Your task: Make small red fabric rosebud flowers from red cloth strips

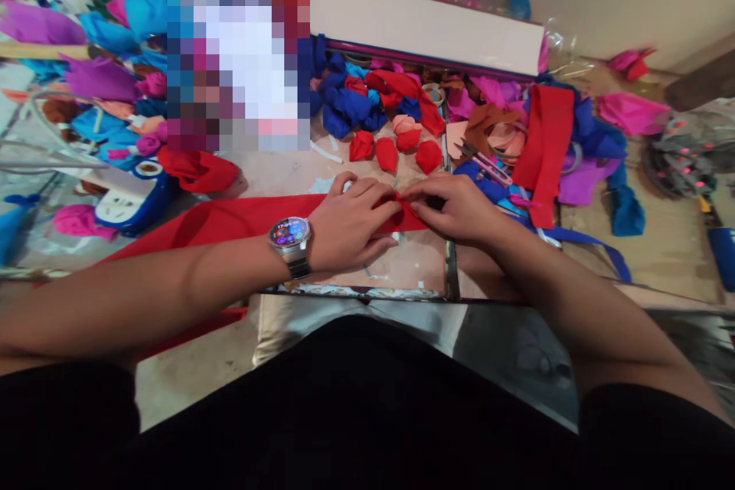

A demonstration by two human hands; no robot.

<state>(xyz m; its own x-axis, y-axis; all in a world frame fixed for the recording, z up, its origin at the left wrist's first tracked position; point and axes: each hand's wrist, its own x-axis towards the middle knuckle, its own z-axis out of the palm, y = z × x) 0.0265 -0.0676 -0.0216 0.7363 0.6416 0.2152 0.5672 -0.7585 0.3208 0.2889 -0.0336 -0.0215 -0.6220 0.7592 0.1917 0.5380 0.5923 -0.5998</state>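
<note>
A long red strip (253,216) of cloth or crepe paper lies across the worktable, its left part trailing over the front edge. My left hand (356,218), with a watch (289,236) on the wrist, rests on the strip with fingers lying across it and the thumb apart. At the strip's right end, which looks gathered or folded, my right hand (456,205) is closed in a pinch on the red material. Part of the fold is hidden by the fingers. Just behind my hands sit several small red rolled buds (387,155) and a peach one (406,125).
Scissors (488,164) with pink handles lie behind my right hand among coloured scraps. A blue and white power socket (135,199) stands at the left. Blue bundles (350,109) lie below a long white box (425,23). Another red strip (545,145) hangs over the pile at right.
</note>
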